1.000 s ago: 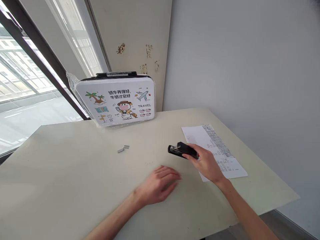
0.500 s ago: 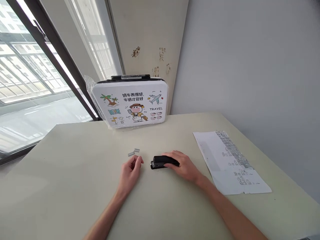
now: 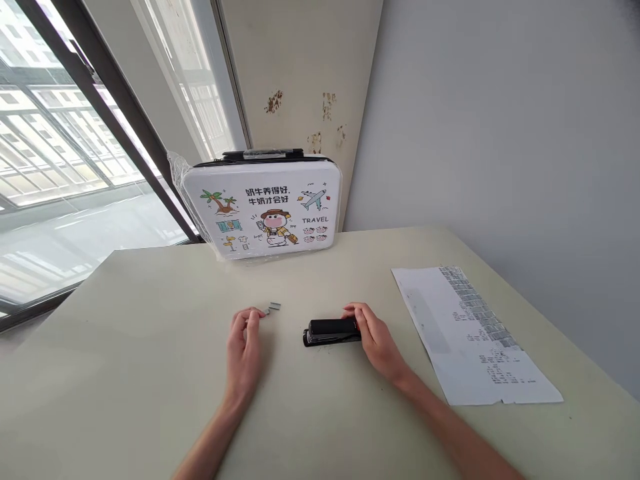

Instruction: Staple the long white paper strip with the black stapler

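Observation:
My left hand is closed, thumb and index finger pinched at one end of a small grey staple strip, which their tips partly cover. A second staple strip lies just beyond it on the table. My right hand is curled around the rear end of a black stapler, thumb on the near side and fingertips showing behind. The stapler lies flat with its front end pointing left, its upper arm slightly apart from the base at the front.
A white cartoon-printed case in clear plastic stands at the back of the pale table. Printed paper lies at the right. A window is at the left and a grey wall at the right.
My left hand has moved left and its fingertips have come onto a staple strip. My right hand has slid back from the stapler's top to its rear end. The view shifted slightly.

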Demonstrator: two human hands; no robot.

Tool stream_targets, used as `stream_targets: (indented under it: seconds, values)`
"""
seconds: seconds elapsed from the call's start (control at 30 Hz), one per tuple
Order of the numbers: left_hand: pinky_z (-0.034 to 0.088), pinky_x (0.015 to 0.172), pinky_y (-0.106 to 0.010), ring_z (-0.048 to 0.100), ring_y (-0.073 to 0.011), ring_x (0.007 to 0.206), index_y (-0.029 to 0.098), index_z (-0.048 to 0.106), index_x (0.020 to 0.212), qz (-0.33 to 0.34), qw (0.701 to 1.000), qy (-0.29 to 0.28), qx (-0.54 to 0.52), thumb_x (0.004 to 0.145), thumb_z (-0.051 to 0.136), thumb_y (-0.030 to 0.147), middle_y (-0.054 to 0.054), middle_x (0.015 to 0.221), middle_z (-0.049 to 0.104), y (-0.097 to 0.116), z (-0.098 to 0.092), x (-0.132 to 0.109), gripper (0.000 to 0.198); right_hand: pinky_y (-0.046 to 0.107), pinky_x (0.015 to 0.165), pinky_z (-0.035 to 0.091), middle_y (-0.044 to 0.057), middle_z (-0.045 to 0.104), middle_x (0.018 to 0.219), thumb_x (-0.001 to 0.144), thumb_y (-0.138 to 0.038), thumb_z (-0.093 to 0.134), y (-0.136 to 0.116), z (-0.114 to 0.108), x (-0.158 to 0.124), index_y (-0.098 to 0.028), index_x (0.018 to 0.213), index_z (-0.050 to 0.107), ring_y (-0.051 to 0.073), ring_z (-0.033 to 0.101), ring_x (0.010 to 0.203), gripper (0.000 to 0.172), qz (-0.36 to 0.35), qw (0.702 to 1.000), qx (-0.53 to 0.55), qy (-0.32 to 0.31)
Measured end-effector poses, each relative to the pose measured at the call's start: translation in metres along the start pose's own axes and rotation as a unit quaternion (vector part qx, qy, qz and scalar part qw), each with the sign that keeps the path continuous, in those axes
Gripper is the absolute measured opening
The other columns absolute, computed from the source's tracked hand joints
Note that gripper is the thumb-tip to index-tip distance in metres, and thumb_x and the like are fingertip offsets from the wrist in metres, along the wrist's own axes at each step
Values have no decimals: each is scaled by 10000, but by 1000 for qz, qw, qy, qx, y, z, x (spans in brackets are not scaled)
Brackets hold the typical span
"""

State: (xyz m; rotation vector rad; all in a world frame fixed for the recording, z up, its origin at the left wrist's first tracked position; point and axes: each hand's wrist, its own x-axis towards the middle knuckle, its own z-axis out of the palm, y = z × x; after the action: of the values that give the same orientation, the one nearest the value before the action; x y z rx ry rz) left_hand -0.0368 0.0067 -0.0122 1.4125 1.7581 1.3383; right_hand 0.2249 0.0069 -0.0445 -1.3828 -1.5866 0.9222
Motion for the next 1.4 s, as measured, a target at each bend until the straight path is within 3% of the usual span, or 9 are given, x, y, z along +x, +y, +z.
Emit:
stream_targets:
  seconds: [0.23, 0.37, 0.53, 0.67, 0.87, 0.97, 1.23, 1.3, 1.4]
  values:
    - [422, 1029, -362, 575, -255, 1143, 258, 640, 1010, -65, 998, 9, -24, 1025, 430, 541, -28, 1180, 664, -9, -3, 4, 353, 383, 910, 558, 64, 737, 1097, 1096, -523, 279, -4, -2, 0, -264, 1123, 628, 230, 695, 1006, 435, -25, 999, -25, -25]
    - [448, 1054, -390, 604, -261, 1173, 238, 657, 1010, -45, 995, -44, -76, 1022, 449, 579, -56, 1198, 686, -9, 0, 3, 399, 409, 946, 549, 62, 723, 1122, 1011, -533, 547, -7, -6, 0, -270, 1146, 647, 258, 664, 1070, 313, -82, 989, -88, -83]
    - [445, 1138, -432, 609, -275, 1300, 210, 681, 1075, -95, 965, -105, -219, 1006, 538, 559, -101, 1324, 686, -4, 7, -1, 384, 393, 827, 577, 49, 730, 1035, 990, -435, 633, -7, -4, -4, -274, 1106, 656, 252, 671, 963, 200, -112, 987, -105, -56]
    - [410, 1184, -484, 593, -308, 1349, 197, 679, 1119, -191, 892, -133, -386, 991, 587, 521, -133, 1355, 690, -7, 12, -3, 360, 411, 884, 569, 58, 734, 1115, 1026, -283, 578, -10, 1, -11, -290, 1220, 641, 254, 657, 1058, 204, -237, 963, -128, -3]
    - [412, 1185, -492, 586, -340, 1357, 100, 673, 1254, -342, 731, -217, -549, 1048, 507, 474, -203, 1361, 680, -7, 14, -8, 458, 430, 985, 513, 31, 729, 1219, 1009, -115, 567, -25, 11, -25, -355, 1311, 671, 234, 611, 1180, 400, -420, 876, -227, 69]
    - [449, 1155, -458, 588, -330, 1356, 63, 680, 1253, -368, 694, -212, -581, 1080, 458, 395, -214, 1368, 672, -8, 13, -8, 436, 404, 986, 503, 21, 738, 1181, 997, -135, 627, -30, 16, -27, -350, 1284, 703, 207, 608, 1124, 366, -453, 853, -243, 91]
    - [498, 1097, -393, 670, -284, 1233, 50, 746, 1135, -390, 685, -204, -580, 1073, 454, 291, -202, 1253, 724, -12, 14, -4, 383, 420, 970, 505, 27, 741, 1166, 978, -88, 623, -31, 13, -27, -355, 1289, 713, 229, 596, 1122, 420, -445, 857, -235, 106]
    - [515, 1065, -385, 696, -269, 1159, 73, 765, 1076, -384, 708, -193, -560, 1046, 498, 267, -177, 1210, 737, -12, 14, -3, 331, 439, 966, 516, 27, 728, 1182, 974, -41, 584, -28, 13, -27, -383, 1311, 698, 237, 590, 1140, 494, -422, 874, -218, 104]
    - [552, 928, -334, 701, -221, 984, 124, 775, 996, -322, 786, -165, -501, 974, 617, 252, -106, 1049, 739, -11, 14, -3, 204, 450, 951, 545, 31, 700, 1197, 969, -8, 561, -22, 12, -25, -424, 1325, 678, 243, 580, 1155, 560, -364, 912, -160, 103]
